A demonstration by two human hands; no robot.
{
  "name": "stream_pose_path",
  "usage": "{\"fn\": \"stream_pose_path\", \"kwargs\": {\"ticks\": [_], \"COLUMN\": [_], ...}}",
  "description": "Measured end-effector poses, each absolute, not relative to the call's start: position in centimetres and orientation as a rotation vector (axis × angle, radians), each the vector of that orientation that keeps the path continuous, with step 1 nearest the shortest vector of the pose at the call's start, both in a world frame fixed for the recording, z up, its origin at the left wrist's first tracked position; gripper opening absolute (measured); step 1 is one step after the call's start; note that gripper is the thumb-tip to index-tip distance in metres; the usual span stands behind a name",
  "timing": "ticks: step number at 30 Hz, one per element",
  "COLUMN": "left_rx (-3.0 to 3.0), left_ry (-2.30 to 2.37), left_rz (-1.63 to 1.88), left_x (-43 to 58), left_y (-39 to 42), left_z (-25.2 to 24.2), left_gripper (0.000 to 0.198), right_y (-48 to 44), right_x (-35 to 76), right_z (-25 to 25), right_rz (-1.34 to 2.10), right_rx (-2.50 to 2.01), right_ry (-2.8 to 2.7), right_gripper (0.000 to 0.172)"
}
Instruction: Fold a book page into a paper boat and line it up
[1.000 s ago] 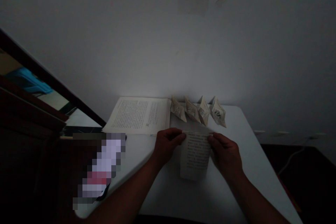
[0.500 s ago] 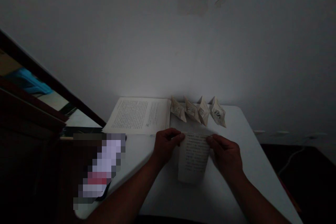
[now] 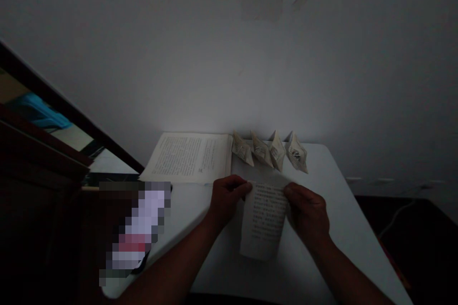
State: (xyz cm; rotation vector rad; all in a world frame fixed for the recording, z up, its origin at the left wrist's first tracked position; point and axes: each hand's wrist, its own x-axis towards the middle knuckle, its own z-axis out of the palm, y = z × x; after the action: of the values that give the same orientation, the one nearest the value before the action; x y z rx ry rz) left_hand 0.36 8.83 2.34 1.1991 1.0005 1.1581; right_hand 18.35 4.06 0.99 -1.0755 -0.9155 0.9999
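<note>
A printed sheet of paper hangs between my two hands over the white table. My left hand pinches its upper left corner between thumb and fingers. At the upper right corner, my right hand grips the edge the same way. Beyond the sheet, several folded paper boats made from printed pages stand in a row near the wall. To their left lies a book with a printed page facing up.
A phone with a blurred-out screen rests along the left edge of the white table. The wall rises directly behind the table. At the right, a white cable hangs over a dark area.
The sheet's lower edge has swung slightly down and toward me, so more of its printed face shows. Both hands keep their hold, almost still.
</note>
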Motion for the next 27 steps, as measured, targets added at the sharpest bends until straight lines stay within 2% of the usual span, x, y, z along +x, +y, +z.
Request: {"fn": "stream_pose_path", "kwargs": {"ticks": [10, 27], "left_rx": [1.266, 1.347], "left_ry": [0.945, 0.923], "left_rz": [1.250, 1.261], "left_x": [-0.20, -0.19], "left_y": [8.67, 8.48], "left_z": [1.99, 2.00], "left_gripper": [0.011, 0.012], "right_y": [4.00, 4.02], "right_x": [18.75, 18.41], "right_z": [1.54, 1.05], "right_rz": [0.839, 0.794], "right_rx": [-1.196, -1.021], "right_ry": [-0.972, -0.972], "right_gripper": [0.006, 0.003]}}
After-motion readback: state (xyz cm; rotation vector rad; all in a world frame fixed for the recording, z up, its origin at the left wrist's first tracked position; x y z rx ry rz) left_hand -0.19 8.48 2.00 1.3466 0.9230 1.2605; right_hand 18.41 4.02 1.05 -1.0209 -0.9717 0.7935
